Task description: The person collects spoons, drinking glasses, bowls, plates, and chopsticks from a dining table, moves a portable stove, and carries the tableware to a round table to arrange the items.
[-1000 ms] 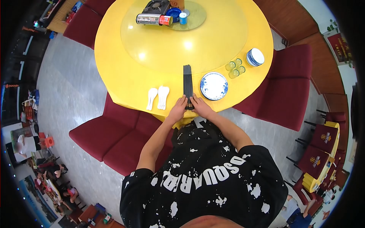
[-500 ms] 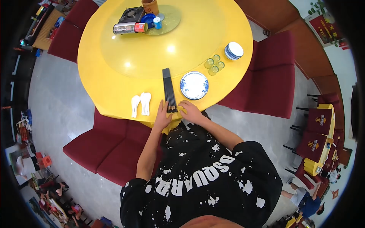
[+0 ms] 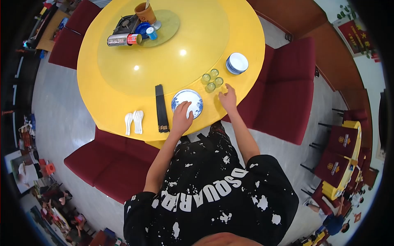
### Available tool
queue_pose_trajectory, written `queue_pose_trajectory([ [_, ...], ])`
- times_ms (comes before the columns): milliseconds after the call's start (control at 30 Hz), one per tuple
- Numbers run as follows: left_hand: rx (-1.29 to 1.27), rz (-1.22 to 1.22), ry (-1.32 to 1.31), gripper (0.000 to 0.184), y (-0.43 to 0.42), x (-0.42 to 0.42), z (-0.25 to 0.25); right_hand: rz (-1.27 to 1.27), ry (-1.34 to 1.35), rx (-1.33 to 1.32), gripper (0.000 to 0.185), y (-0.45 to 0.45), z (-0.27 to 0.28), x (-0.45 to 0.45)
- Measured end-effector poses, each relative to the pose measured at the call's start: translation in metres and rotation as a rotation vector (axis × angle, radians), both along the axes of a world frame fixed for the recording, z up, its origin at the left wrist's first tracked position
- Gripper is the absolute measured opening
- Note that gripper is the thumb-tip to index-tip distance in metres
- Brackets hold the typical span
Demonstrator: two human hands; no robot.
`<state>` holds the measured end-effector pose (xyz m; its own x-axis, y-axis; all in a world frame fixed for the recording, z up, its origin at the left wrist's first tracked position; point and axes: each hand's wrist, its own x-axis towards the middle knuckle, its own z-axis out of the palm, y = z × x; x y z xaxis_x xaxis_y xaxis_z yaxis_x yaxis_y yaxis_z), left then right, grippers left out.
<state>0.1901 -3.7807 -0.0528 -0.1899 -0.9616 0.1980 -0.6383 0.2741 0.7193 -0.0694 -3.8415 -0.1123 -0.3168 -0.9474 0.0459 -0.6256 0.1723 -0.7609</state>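
four glasses (image 3: pixel 212 80) stand on the counter (image 3: pixel 107 112) just beside the right hand (image 3: pixel 228 99), its fingers parted and empty. the left hand (image 3: pixel 182 119), fingers loosely spread, is over the plate (image 3: pixel 187 96); contact is unclear.

Our L hand (image 3: pixel 182 119) is over the blue-rimmed plate (image 3: pixel 180 98), fingers & thumb apart; we can't tell if it's touching. Our R hand (image 3: pixel 228 100) is just beside the 4 glasses (image 3: pixel 210 87), fingers half bent. L of the plate we see a bundle of chopsticks (image 3: pixel 161 108), then white spoons (image 3: pixel 138 121) further L. Stacked bowls (image 3: pixel 237 63) sit nr the glasses, toward the R edge of the yellow tbl (image 3: pixel 96 100). Further back, on the L, we've a stove (image 3: pixel 124 24) w/ a gas can (image 3: pixel 119 39) in front.
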Motion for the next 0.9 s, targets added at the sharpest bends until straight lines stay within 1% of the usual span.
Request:
queue_pose_trajectory([
  [100, -0.017, -0.013, -0.026, 0.041, -0.034, -0.054, -0.002, 0.075, -0.098, 0.023, 0.056, -0.021, -0.011, -0.008],
  [167, 0.012, -0.022, -0.026, 0.040, -0.041, -0.081, -0.001, 0.011, -0.152, 0.103, 0.054, -0.024, 0.000, -0.018],
  [200, 0.023, 0.016, -0.033, 0.037, -0.039, -0.090, 0.001, 0.002, -0.174, 0.158, 0.053, -0.017, 0.005, -0.022],
  [267, 0.063, 0.085, -0.006, 0.033, -0.028, -0.097, 0.006, 0.147, -0.025, 0.100, 0.047, -0.002, -0.016, -0.042],
  [333, 0.107, 0.191, 0.021, 0.030, -0.009, -0.096, 0.011, 0.343, -0.009, 0.217, 0.041, 0.018, -0.033, -0.063],
  [367, 0.136, 0.246, 0.036, 0.028, 0.006, -0.093, 0.014, 0.406, -0.029, 0.199, 0.037, 0.029, -0.034, -0.069],
  [400, 0.166, 0.294, 0.050, 0.027, 0.026, -0.091, 0.019, 0.504, -0.037, 0.191, 0.036, 0.040, -0.033, -0.076],
  [433, 0.252, 0.373, 0.068, 0.027, 0.049, -0.089, 0.018, 0.594, 0.031, 0.156, 0.034, 0.050, -0.028, -0.081],
  [467, 0.333, 0.438, 0.087, 0.026, 0.070, -0.088, 0.011, 0.619, 0.033, 0.157, 0.032, 0.065, -0.030, -0.084],
  [500, 0.396, 0.495, 0.111, 0.026, 0.089, -0.085, 0.001, 0.635, 0.037, 0.140, 0.029, 0.075, -0.030, -0.086],
  [533, 0.497, 0.582, 0.131, 0.028, 0.112, -0.085, -0.017, 0.712, -0.003, 0.267, 0.029, 0.081, -0.027, -0.092],
  [567, 0.585, 0.678, 0.161, 0.030, 0.143, -0.086, -0.041, 0.664, -0.205, 0.381, 0.028, 0.090, -0.028, -0.093],
  [600, 0.657, 0.802, 0.207, 0.033, 0.175, -0.086, -0.061, 0.667, -0.101, 0.557, 0.028, 0.092, -0.022, -0.094],
  [633, 0.720, 0.932, 0.267, 0.036, 0.214, -0.090, -0.091, 0.776, -0.181, 0.401, 0.030, 0.100, -0.069, -0.110],
  [667, 0.709, 1.068, 0.113, 0.043, 0.266, -0.092, -0.159, 0.773, -0.161, 0.477, 0.032, 0.109, -0.111, -0.121],
  [700, 0.979, 1.200, 0.340, 0.044, 0.304, -0.094, -0.172, 0.814, -0.030, 0.543, 0.030, 0.113, -0.120, -0.126],
  [733, 1.048, 1.238, 0.356, 0.040, 0.347, -0.098, -0.177, 0.968, 0.089, 0.534, 0.035, 0.114, -0.171, -0.144],
  [767, 1.105, 1.450, 0.513, 0.037, 0.388, -0.111, -0.189, 1.038, 0.163, 0.745, 0.038, 0.112, -0.216, -0.159],
  [800, 1.069, 1.595, 0.591, 0.036, 0.431, -0.128, -0.211, 1.308, 0.139, 0.551, 0.037, 0.110, -0.237, -0.174],
  [867, 1.129, 1.637, 0.723, 0.034, 0.487, -0.152, -0.173, 1.450, 0.320, 0.674, 0.035, 0.121, -0.231, -0.154],
  [900, 1.000, 1.625, 0.747, 0.033, 0.532, -0.164, -0.221, 1.509, 0.399, 0.686, 0.034, 0.131, -0.229, -0.140],
])
